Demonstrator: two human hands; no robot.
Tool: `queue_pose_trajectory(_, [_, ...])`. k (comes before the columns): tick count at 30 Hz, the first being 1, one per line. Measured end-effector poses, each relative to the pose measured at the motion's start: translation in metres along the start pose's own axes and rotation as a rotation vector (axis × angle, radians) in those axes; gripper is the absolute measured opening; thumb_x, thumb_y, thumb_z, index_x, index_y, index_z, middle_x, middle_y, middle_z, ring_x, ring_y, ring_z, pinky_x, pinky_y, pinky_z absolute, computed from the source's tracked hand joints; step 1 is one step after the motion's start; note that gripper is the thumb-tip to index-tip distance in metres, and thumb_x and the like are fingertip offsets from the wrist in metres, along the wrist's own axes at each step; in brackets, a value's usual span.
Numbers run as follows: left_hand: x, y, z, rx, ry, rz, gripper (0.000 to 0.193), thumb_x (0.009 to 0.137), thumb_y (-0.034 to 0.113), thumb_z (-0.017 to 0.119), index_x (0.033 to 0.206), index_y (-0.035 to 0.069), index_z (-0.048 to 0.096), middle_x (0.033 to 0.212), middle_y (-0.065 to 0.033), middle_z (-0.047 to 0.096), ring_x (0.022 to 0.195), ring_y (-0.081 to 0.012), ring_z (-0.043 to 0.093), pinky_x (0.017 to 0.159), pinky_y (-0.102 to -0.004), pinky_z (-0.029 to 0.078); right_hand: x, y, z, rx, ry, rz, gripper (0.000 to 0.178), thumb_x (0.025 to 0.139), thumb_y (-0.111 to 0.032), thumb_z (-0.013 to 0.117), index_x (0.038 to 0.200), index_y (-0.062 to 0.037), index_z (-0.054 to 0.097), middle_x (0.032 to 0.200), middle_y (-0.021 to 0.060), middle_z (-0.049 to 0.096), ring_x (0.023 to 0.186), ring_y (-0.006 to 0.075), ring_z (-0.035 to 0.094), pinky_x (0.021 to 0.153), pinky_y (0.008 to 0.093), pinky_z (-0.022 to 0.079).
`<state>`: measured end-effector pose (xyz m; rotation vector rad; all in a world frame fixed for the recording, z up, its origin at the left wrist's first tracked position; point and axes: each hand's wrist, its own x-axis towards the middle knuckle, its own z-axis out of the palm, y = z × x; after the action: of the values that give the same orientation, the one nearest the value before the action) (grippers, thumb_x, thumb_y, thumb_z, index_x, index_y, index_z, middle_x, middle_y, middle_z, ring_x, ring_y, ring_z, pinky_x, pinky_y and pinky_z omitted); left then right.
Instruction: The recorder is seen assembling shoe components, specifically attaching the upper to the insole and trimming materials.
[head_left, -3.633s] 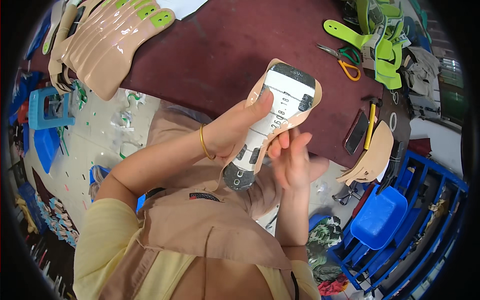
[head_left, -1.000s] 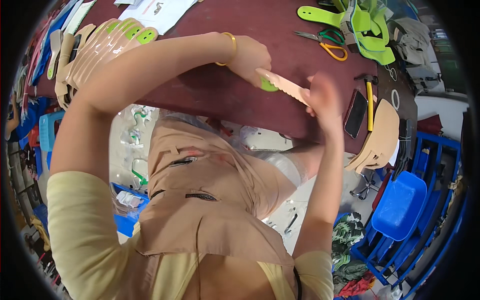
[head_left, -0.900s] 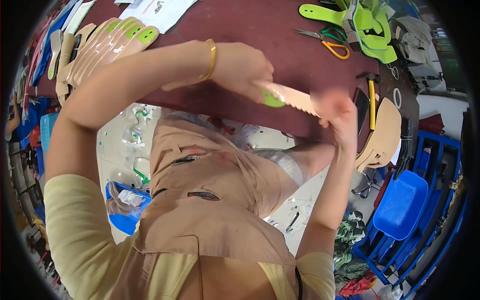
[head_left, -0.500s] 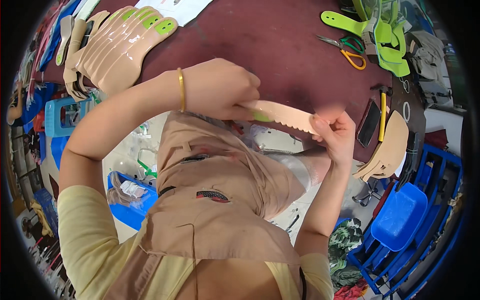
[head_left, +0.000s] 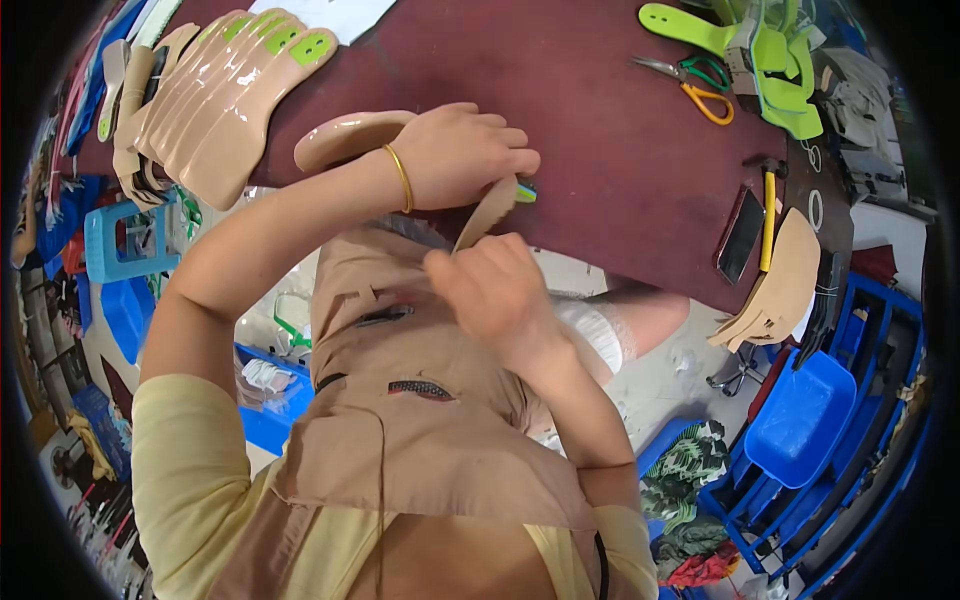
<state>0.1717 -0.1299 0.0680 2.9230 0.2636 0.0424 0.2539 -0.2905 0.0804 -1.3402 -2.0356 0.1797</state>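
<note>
My left hand (head_left: pixel 465 155), with a gold bracelet at its wrist, is closed round a glossy beige shoe insole (head_left: pixel 345 138). One rounded end of the insole sticks out left of the hand; a bit of green shows at its other end. A beige strip (head_left: pixel 487 215) with a scalloped edge runs down from the left fingers. Its lower end is pinched by my right hand (head_left: pixel 490 290), which is slightly blurred. Both hands are over the table's near edge, above my lap. How the strip meets the insole is hidden by my fingers.
On the dark red table (head_left: pixel 590 130) lie a stack of beige insoles (head_left: pixel 215 110), scissors (head_left: pixel 690 85), lime green sole-shaped pieces (head_left: pixel 770 60), a phone (head_left: pixel 740 235), a hammer (head_left: pixel 768 220) and beige pieces (head_left: pixel 785 275). A blue basin (head_left: pixel 800 420) stands on the right.
My right hand has swung left and down toward my lap, turning the strip from nearly level to steep. The insole's rounded end has come into view left of my left hand.
</note>
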Motion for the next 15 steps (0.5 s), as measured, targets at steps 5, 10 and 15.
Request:
queue_pose_trajectory(5, [-0.005,-0.001,-0.003,-0.032,0.114,0.086,0.019,0.076,0.017,0.062,0.095,0.019,0.056,0.089,0.0034,0.057,0.087,-0.0158,0.059,0.076,-0.0331,0.046,-0.003,-0.002,0.001,0.295,-0.032,0.226,0.037,0.085,-0.018,0.066,0.115,-0.0009,0.051,0.077,0.008,0.06,0.059,0.0193,0.056,0.057,0.0313,0.042])
queue_pose_trajectory(10, [-0.005,-0.006,-0.001,-0.014,0.187,0.178,0.023,0.07,0.018,0.063,0.091,0.015,0.055,0.088,0.0025,0.054,0.085,-0.0156,0.057,0.073,-0.0308,0.045,-0.019,0.061,-0.01,0.627,0.343,0.935,0.009,0.088,-0.007,0.063,0.093,0.0015,0.062,0.079,0.0012,0.059,0.065,0.0043,0.054,0.057,0.0192,0.043])
queue_pose_trajectory(15, [-0.005,-0.006,0.005,-0.054,0.237,0.181,0.019,0.07,0.017,0.061,0.088,0.013,0.053,0.085,0.0008,0.053,0.081,-0.0164,0.057,0.068,-0.0304,0.046,-0.016,0.094,-0.005,0.897,0.201,0.898,0.011,0.086,-0.009,0.067,0.091,0.0007,0.067,0.078,0.0011,0.058,0.065,0.0059,0.054,0.055,0.0205,0.046])
